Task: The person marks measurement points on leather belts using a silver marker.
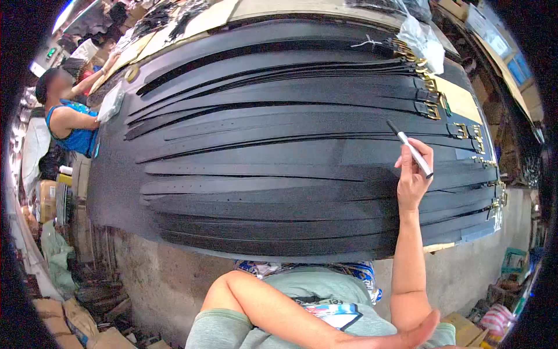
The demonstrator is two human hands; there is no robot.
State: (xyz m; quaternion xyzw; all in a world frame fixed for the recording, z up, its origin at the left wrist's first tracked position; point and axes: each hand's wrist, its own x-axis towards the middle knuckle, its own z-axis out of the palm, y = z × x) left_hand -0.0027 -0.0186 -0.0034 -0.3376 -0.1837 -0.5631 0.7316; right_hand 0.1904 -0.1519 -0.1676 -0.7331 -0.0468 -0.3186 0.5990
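My right hand (414, 168) is closed around a white marker pen (419, 160) with dark ends, held above the table. Beneath it lie long black belts (261, 144), spread side by side in rows. Their gold-coloured buckles (433, 110) line up toward the right edge, and some strap ends on the left show small punched holes. My left arm crosses my body at the bottom, and my left hand (410, 337) is beside my right elbow. One digit of it is stretched out; its other fingers are mostly cut off by the frame edge. I see nothing in it.
A black-topped table (116, 192) spans the view. At its far right corner lies a clear plastic bag (421, 43); a roll of tape (132, 73) sits at the far left. Another person in a blue top (78, 131) works at the left end. A green stool (513, 262) stands right.
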